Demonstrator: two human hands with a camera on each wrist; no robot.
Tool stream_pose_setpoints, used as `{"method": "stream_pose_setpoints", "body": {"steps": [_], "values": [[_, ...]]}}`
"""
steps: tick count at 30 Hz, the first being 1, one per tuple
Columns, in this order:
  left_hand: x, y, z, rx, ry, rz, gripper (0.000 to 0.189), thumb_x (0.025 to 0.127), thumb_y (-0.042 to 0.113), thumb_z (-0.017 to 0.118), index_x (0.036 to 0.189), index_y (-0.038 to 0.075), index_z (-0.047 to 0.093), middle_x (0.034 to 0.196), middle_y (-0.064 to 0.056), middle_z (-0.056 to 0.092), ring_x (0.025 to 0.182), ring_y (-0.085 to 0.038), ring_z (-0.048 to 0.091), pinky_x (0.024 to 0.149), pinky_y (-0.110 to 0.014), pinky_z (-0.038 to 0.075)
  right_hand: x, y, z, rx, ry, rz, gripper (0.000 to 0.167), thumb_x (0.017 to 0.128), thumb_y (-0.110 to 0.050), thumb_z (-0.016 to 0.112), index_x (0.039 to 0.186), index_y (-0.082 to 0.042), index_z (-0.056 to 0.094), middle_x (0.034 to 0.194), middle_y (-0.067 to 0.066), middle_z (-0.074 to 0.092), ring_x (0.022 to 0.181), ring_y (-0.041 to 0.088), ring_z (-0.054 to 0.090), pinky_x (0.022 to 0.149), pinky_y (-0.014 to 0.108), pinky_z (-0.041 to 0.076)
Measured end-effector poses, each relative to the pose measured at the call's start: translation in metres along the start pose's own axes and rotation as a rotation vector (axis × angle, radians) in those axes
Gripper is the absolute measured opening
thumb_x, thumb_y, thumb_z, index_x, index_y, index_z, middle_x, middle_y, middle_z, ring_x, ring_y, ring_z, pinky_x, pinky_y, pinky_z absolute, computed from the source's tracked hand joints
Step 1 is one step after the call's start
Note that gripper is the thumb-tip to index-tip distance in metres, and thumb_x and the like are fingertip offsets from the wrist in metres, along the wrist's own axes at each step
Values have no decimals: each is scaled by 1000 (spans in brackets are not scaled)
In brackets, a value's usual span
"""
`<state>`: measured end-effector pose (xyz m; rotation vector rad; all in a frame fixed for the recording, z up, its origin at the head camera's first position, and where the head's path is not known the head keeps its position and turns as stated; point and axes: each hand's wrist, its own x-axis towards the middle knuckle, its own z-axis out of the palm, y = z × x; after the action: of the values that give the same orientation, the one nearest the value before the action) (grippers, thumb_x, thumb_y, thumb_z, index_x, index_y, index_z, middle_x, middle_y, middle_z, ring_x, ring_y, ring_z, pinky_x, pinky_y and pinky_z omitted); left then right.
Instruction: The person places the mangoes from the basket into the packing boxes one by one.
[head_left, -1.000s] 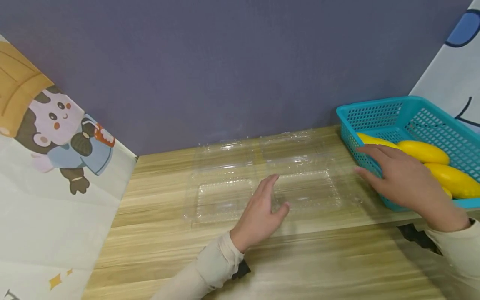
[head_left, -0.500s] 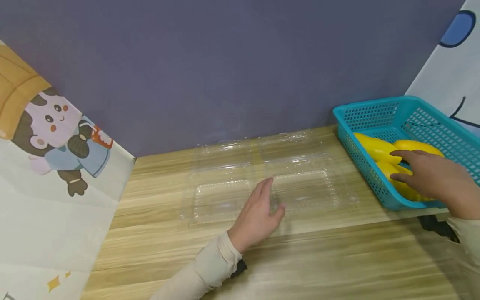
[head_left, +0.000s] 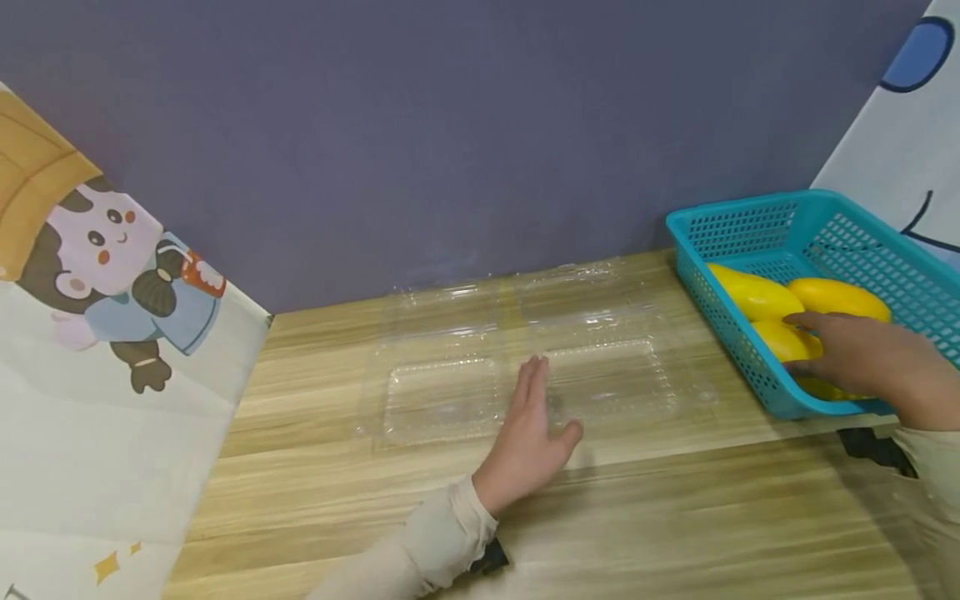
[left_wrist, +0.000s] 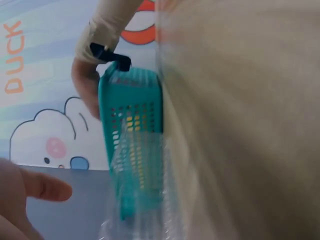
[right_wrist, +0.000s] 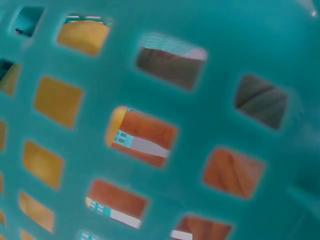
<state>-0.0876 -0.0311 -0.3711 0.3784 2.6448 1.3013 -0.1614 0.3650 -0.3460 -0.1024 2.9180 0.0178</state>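
Observation:
My right hand (head_left: pixel 873 354) is inside the turquoise basket (head_left: pixel 731 354), with thumb and index finger on either side of a yellow mango (head_left: pixel 783 340) near the basket's left side. Its other fingers are mostly hidden; in the right wrist view some fingers (right_wrist: pixel 232 172) show through the basket's holes beside yellow fruit. More mangoes, one farther left (head_left: pixel 753 293) and one behind (head_left: pixel 843 298), lie against it. My left hand (head_left: pixel 525 446) hovers with straight fingers and thumb apart, holding nothing. Under and beyond it, two clear plastic clamshell boxes, left (head_left: pixel 442 400) and right (head_left: pixel 611 379), lie opened side by side.
A wood-grain table (head_left: pixel 637 533) bears everything. A grey-purple wall (head_left: pixel 450 150) rises right behind the boxes and basket. White panels with cartoon prints, left (head_left: pixel 75 450) and right (head_left: pixel 892 150), border the sides.
My right hand has moved right from above the basket's left rim down into it, among the mangoes. My left hand has stayed near the boxes, its fingers now straighter.

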Motion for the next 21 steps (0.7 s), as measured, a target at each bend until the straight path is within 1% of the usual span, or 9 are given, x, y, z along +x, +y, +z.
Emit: {"method": "stream_pose_setpoints", "body": {"steps": [3, 5, 9, 11, 13, 15, 17, 19, 21], "values": [[1, -1, 5, -79, 18, -42, 92, 94, 28, 61, 161, 16, -1, 168, -5, -8, 156, -26, 1, 123, -54, 16, 1, 1, 0, 2, 1, -16, 86, 85, -48, 73, 135, 15, 44, 124, 40, 54, 99, 53, 59, 75, 65, 48], [2, -2, 8, -141, 32, -66, 92, 94, 28, 60, 161, 17, -3, 168, -5, -7, 156, -26, 0, 124, -54, 13, 1, 1, 0, 3, 4, -21, 85, 86, -47, 73, 135, 15, 44, 123, 40, 55, 97, 52, 60, 74, 64, 48], [7, -4, 14, -291, 52, -129, 91, 93, 29, 58, 161, 14, -1, 168, -11, 1, 155, -31, 5, 124, -56, 10, 1, 2, 2, -1, 15, -12, 83, 84, -44, 75, 134, 15, 45, 122, 40, 56, 96, 51, 61, 75, 64, 48], [10, -6, 17, -350, 59, -158, 91, 93, 29, 59, 160, 10, 0, 167, -15, 6, 154, -36, 10, 123, -59, 12, 1, 3, 3, -6, 24, -5, 81, 83, -42, 76, 134, 14, 46, 121, 40, 57, 95, 50, 61, 75, 65, 48], [13, -8, 20, -384, 74, -185, 90, 93, 26, 59, 159, 6, 3, 165, -17, 14, 151, -39, 17, 122, -59, 17, 2, 4, 4, -8, 23, -4, 82, 83, -43, 77, 134, 13, 46, 119, 39, 57, 94, 48, 61, 75, 64, 48], [17, -10, 23, -423, 110, -194, 86, 92, 19, 59, 157, -1, 7, 153, -21, 27, 140, -38, 34, 119, -57, 28, 2, 5, 5, -10, 22, -5, 83, 83, -44, 77, 134, 13, 46, 118, 39, 58, 92, 47, 61, 74, 64, 48], [22, -12, 26, -465, 169, -203, 78, 91, 12, 58, 154, -5, 15, 135, -19, 37, 120, -30, 45, 108, -46, 42, 2, 3, 4, -10, 16, -12, 83, 84, -44, 76, 134, 14, 45, 117, 39, 58, 92, 47, 61, 74, 63, 48], [27, -15, 28, -522, 232, -209, 64, 89, 5, 55, 147, -6, 28, 113, -12, 42, 98, -20, 46, 90, -34, 45, 2, 2, 3, -12, 16, -11, 83, 84, -44, 76, 134, 15, 45, 116, 39, 58, 92, 48, 61, 74, 63, 48], [30, -18, 30, -574, 266, -218, 50, 91, 3, 51, 138, -3, 36, 100, -6, 42, 86, -15, 43, 77, -26, 41, 2, 1, 1, -11, 13, -9, 83, 84, -44, 75, 134, 15, 44, 117, 40, 57, 94, 49, 60, 75, 63, 48]]}}
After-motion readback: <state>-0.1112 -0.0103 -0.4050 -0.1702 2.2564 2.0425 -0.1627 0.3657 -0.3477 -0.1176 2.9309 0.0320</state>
